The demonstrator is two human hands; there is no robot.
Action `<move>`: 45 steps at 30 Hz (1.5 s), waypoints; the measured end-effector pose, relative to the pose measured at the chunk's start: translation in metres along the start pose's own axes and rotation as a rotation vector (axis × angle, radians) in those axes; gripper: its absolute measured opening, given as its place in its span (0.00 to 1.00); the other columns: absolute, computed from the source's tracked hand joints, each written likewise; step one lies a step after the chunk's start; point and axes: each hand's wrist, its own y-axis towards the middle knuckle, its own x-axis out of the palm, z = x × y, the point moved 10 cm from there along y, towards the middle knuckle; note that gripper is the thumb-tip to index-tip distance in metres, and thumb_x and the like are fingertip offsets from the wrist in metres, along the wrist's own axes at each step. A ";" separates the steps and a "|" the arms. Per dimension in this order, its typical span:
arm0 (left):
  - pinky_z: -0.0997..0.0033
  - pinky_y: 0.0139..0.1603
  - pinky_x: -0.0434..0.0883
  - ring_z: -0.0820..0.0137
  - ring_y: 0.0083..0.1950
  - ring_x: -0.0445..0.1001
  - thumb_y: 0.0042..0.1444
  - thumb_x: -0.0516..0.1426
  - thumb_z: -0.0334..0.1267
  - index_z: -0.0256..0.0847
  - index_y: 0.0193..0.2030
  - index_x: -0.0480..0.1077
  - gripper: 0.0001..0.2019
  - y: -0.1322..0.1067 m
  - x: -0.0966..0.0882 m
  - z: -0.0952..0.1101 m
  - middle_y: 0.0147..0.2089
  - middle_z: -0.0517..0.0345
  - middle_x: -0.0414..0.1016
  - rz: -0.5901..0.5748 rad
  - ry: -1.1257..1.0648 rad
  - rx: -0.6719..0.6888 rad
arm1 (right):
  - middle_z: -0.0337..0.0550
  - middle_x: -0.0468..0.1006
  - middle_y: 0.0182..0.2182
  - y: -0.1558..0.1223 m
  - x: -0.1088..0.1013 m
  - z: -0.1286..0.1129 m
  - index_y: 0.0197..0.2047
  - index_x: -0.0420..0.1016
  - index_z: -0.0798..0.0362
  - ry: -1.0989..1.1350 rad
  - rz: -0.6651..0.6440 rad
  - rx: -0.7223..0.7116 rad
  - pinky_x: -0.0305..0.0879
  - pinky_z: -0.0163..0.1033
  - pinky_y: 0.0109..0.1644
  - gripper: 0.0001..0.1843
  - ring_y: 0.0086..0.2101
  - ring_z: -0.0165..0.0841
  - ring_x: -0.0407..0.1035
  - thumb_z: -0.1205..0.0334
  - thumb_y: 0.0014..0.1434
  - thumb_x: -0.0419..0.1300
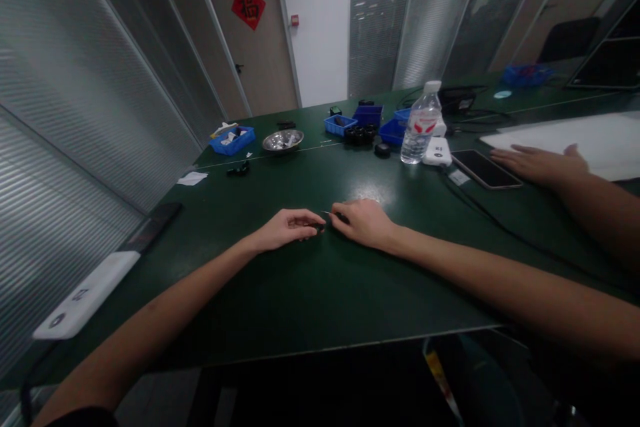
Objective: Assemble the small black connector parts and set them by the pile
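Left hand: Your left hand (287,229) pinched a small dark piece (320,227) narrowly between thumb and fingers, just above the near-middle of the green table (280,307); holding it by one side probably left its right end exposed.
Right hand: Your right hand (366,221) closed around a thin tool (326,213), its tip pointing left toward the piece, apparently for fine control; your wrist seemed to rest on the tabletop for steadiness.
White box: At the near left, a white box (87,295) lay along the table's edge, seemingly clear of your forearm.
Blue basket: Far left, a blue basket (237,145) held small items, likely to stop them scattering.
Metal dish: Right of it, a shallow metal dish (280,149) held small bits, too blurred to name.
Dark parts: Far middle, dark parts (360,135) sat grouped beside blue trays, perhaps for easy reach.
Bottle: Right of those, a water bottle (421,125) stood upright, well apart from your hands.
Phone: Farther right, a phone (486,169) lay flat near another person's hand (537,163), which rested on a white sheet (610,130), perhaps steadying it.
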 end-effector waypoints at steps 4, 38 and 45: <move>0.68 0.45 0.73 0.70 0.44 0.76 0.59 0.65 0.40 0.41 0.60 0.73 0.21 0.002 -0.005 -0.008 0.55 0.49 0.77 -0.019 -0.037 -0.031 | 0.43 0.80 0.33 0.000 0.000 0.000 0.43 0.76 0.50 0.009 0.000 -0.004 0.48 0.37 0.33 0.19 0.28 0.31 0.67 0.50 0.73 0.47; 0.57 0.56 0.73 0.62 0.55 0.78 0.57 0.65 0.29 0.38 0.58 0.68 0.22 0.000 0.000 0.004 0.52 0.46 0.78 -0.030 -0.216 0.067 | 0.43 0.80 0.33 -0.001 0.000 -0.001 0.43 0.76 0.50 -0.002 -0.014 0.005 0.48 0.38 0.32 0.19 0.29 0.32 0.69 0.50 0.72 0.47; 0.54 0.61 0.70 0.63 0.55 0.76 0.57 0.65 0.30 0.35 0.46 0.74 0.11 0.001 0.002 0.005 0.51 0.47 0.78 -0.044 -0.149 0.086 | 0.43 0.81 0.34 -0.001 -0.002 -0.002 0.43 0.76 0.50 0.003 -0.008 0.000 0.49 0.38 0.33 0.19 0.30 0.32 0.69 0.50 0.72 0.47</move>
